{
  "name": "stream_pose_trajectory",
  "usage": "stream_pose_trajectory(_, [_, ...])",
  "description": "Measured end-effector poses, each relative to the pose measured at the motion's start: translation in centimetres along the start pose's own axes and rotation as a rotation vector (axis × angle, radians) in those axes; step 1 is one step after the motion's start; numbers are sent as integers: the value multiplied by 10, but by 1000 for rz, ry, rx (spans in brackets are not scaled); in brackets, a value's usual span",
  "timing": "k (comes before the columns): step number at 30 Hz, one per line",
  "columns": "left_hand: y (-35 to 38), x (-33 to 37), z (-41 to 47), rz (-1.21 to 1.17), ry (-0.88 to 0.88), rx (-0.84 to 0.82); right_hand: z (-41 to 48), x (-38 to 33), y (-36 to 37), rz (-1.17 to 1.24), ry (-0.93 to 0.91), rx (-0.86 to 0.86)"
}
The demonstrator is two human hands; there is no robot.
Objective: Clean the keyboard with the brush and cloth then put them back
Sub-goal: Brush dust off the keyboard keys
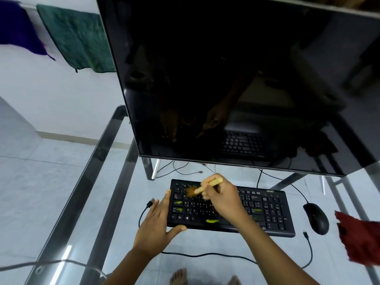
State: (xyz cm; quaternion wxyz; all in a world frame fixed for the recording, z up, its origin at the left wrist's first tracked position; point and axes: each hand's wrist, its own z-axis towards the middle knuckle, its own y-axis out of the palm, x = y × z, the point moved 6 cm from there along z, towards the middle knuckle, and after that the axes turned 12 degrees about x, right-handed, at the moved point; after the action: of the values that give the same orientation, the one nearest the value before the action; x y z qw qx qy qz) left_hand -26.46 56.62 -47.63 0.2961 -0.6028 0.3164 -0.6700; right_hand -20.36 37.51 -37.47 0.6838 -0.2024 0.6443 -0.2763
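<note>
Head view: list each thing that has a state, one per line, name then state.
monitor: screen dark, upright behind the keyboard
keyboard: flat on the glass table, green smears on some keys
brush: held in the right hand, bristles on the upper left keys, blurred
left hand: open, steadying the keyboard's left end
mouse: untouched, right of the keyboard
red cloth: lying unused at the table's right edge

Brush (202,188) bristles motion-blurred; red cloth (358,239) cut by right edge; right hand (224,197) hides middle keys.
</note>
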Motion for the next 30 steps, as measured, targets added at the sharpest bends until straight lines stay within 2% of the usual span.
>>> stream_pose_trajectory(1, [0,0,0,4,-1,1,-5,3,3,-23,-3,-63])
stream_pose_trajectory(2, [-1,0,0,3,-3,1,-8,5,1,-52,-15,-49])
stream_pose_trajectory(4, [-1,1,0,-7,-2,-3,-11,4,-15,-81,-44,113])
stream_pose_trajectory(5, [0,2,1,-11,1,-4,-15,4,-20,-43,-25,126])
stream_pose_trajectory(9, [-1,1,0,-4,-4,-5,-40,10,-4,-2,-18,-105])
stream_pose_trajectory(12, [0,2,0,-10,-10,-18,-43,16,-17,16,-23,92])
stream_pose_trajectory(14, [-1,2,0,-10,-11,-17,-45,21,-19,138,114,63])
stream_pose_trajectory(16, [-1,2,1,2,-7,-8,-49,27,-10,215,275,-125])
stream_pose_trajectory(17, [-1,1,0,7,-6,-6,-48,31,-12,190,305,-138])
stream_pose_trajectory(21, [0,3,0,1,-6,-9,-31,36,-33,211,308,66])
stream_pose_trajectory(23, [1,1,0,4,-6,-8,-31,31,-22,272,359,-87])
stream_pose_trajectory(25, [1,0,-1,5,-8,-8,-36,25,-9,207,347,-224])
stream_pose_trajectory(26, [1,0,-1,5,-9,-8,-34,25,-8,175,314,-189])
stream_pose_trajectory(28, [1,1,-1,0,-8,-6,-24,18,-21,109,206,32])
stream_pose_trajectory(30, [2,2,-1,-2,-7,-7,-20,15,-23,207,230,54])
